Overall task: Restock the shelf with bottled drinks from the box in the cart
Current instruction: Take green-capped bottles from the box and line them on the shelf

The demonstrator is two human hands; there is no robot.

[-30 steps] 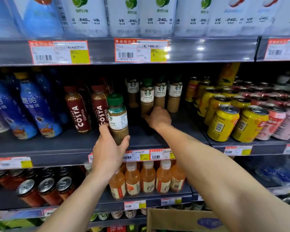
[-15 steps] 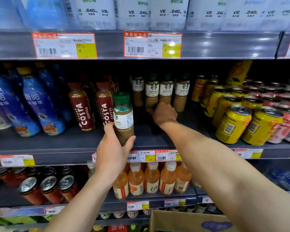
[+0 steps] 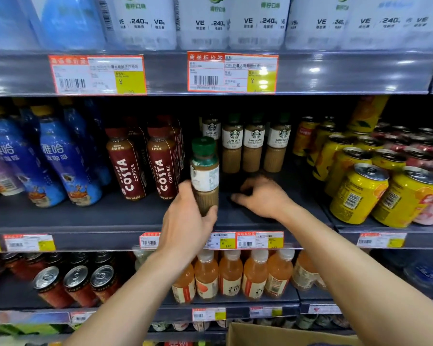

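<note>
Found the green-capped coffee bottle (image 3: pixel 205 176) upright over the front half of the middle shelf (image 3: pixel 85 218), gripped about its lower body by the left hand (image 3: pixel 185 221), thumb on the near-left side and fingers wrapped round the right. Could not establish whether its base touches the board, being hidden behind the hand. Noted the right hand (image 3: pixel 263 196) just beside it to the right, fingers loosely curled, holding nothing, low over the bare board; blurred, so contact not confirmed. Judged the bottle full, hence moderately heavy for one hand, stiff-walled, smooth at the label sleeve and liable to slip if damp; not fragile, but tall enough to topple neighbours. Recommend holding at the lower body beneath the label, clear of the cap, and sliding rather than dropping. Recorded a row of matching latte bottles (image 3: pixel 254 143) standing at the back, with open board in front of them. Recorded Costa bottles (image 3: pixel 128 163) close on the left and yellow cans (image 3: pixel 358 196) on the right, leaving a narrow lane. Judged the dark board flat, hard and smooth. Noted limited headroom under the upper shelf (image 3: pixel 348 73), and the cardboard box (image 3: pixel 273 335) at the bottom edge of view.
</note>
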